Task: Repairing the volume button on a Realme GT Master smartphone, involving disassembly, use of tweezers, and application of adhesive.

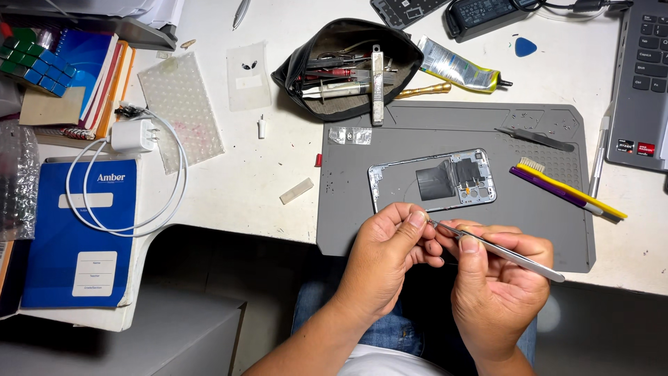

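Right hand [497, 282] pinches slim silver metal tweezers [497, 251] btwn thumb & fingers [467, 244], tips aimed left at the left hand [386, 261]. Left fingers curled, thumb & index closed right at the tweezer tip — cannot tell if any small part is gripped there. Both hands hover over the near edge of the grey rubber work mat [557, 209] on the white desk [243, 181]. Just beyond the hands, on the mat: opened silver phone frame w/ dark inner patches [431, 181]. Purple & yellow brushes [567, 189] lie right of the frame — black tool pouch [348, 66] sits behind the mat.
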